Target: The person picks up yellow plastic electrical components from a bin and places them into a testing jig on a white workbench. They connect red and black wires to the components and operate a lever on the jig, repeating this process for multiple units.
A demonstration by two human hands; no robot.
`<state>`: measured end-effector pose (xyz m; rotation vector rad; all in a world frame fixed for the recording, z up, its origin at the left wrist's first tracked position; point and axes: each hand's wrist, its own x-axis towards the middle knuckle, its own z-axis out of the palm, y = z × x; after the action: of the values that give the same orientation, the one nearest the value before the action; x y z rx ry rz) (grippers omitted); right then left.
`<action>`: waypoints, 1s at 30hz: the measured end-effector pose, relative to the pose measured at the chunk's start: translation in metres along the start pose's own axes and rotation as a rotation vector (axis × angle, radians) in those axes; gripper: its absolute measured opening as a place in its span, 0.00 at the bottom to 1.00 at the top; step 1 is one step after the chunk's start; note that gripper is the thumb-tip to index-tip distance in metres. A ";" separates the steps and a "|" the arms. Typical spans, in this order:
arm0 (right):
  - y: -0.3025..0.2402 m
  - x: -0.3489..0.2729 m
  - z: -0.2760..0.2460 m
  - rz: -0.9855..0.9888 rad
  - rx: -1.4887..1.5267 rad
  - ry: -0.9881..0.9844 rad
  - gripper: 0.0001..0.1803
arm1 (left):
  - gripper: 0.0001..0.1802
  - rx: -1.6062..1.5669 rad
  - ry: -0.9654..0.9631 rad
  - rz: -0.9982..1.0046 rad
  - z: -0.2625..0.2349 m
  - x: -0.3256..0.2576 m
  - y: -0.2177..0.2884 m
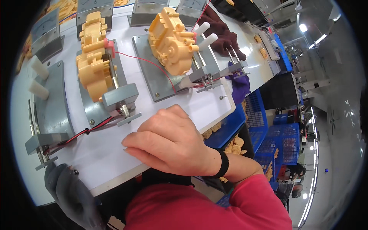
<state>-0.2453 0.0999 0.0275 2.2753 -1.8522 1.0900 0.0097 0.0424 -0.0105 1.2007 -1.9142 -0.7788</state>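
The right hand lies palm down on the white bench, fingers loosely curled, gripping nothing. At its eleven o'clock sits a yellow plastic part clamped on a grey metal plate; at twelve o'clock a second yellow part rests on another plate. The left hand, gloved grey, shows at eight o'clock; whether it is open or closed I cannot tell.

blue plastic crates, dark red cloth, grey meter boxes
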 end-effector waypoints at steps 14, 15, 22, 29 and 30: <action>0.002 0.001 0.001 -0.009 -0.008 -0.002 0.10 | 0.17 0.065 0.030 0.091 0.001 0.009 0.010; 0.004 0.001 0.002 -0.011 -0.012 0.001 0.10 | 0.17 0.105 0.023 0.117 0.001 0.011 0.013; 0.000 0.003 -0.002 -0.029 -0.011 -0.042 0.14 | 0.18 0.122 0.026 0.154 -0.001 0.013 0.014; 0.001 0.004 -0.004 -0.065 -0.013 -0.042 0.14 | 0.17 0.107 0.042 0.141 0.001 0.014 0.018; 0.001 0.004 -0.005 -0.072 -0.016 -0.042 0.14 | 0.17 0.105 0.041 0.139 0.001 0.014 0.018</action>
<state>-0.2485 0.0978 0.0326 2.3540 -1.7713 1.0224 -0.0037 0.0361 0.0074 1.1232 -2.0016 -0.5822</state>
